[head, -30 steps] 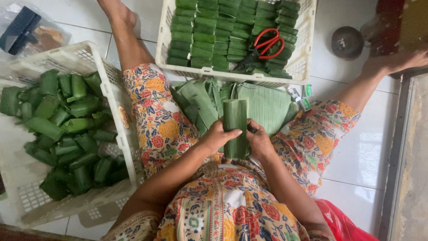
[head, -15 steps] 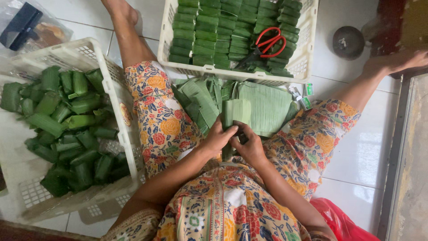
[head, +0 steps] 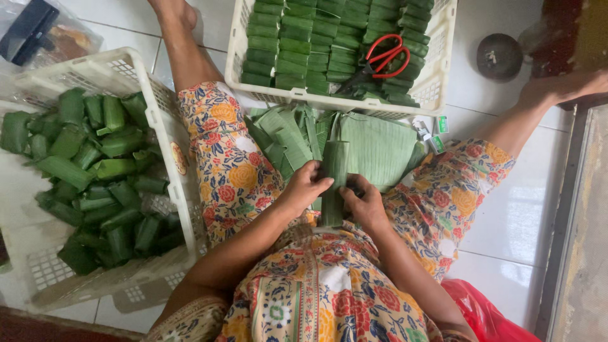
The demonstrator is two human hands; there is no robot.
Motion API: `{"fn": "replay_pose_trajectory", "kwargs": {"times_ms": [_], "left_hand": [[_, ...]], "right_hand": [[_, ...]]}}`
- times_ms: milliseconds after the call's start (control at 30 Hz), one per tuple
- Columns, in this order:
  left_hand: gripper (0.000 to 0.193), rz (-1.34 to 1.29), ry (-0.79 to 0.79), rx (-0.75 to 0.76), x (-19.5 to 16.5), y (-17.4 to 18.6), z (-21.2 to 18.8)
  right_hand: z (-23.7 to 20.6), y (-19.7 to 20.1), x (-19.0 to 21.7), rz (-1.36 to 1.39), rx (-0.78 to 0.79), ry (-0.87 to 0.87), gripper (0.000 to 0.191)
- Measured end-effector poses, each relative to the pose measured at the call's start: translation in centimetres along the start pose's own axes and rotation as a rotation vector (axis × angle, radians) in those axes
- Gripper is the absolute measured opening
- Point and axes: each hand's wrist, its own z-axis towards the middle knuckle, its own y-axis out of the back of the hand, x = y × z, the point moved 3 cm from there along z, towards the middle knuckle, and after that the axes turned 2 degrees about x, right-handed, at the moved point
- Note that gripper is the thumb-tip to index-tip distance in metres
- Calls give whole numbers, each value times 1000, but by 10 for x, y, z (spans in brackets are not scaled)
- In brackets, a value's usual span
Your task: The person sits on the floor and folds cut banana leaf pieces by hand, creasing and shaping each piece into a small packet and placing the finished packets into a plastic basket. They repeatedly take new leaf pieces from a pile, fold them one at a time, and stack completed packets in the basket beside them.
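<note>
Hands, left hand (head: 305, 187) and right hand (head: 364, 201), are gripping an upright leaf-wrapped roll (head: 334, 180) over the lap; folded leaves (head: 373, 142) are lying beyond; red scissors (head: 380, 60) are resting in the far crate (head: 437, 82); a side crate (head: 158, 120) is flanking the left leg.

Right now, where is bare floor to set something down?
Bare tile lies beyond the right knee, below the round dark object. Crowded: leaves between the legs, where left hand and right hand hold a roll; both crates are full.
</note>
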Motion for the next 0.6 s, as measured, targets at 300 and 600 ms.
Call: {"fn": "replay_pose_trajectory", "kwargs": {"times_ms": [300,600], "left_hand": [[61,-141,148,158,-19,-9,-9],[67,-45,118,251,-35,-8,4]], "right_hand": [[8,9,10,13,-5,67,46],[39,5,18,377,102,-27,58]]}}
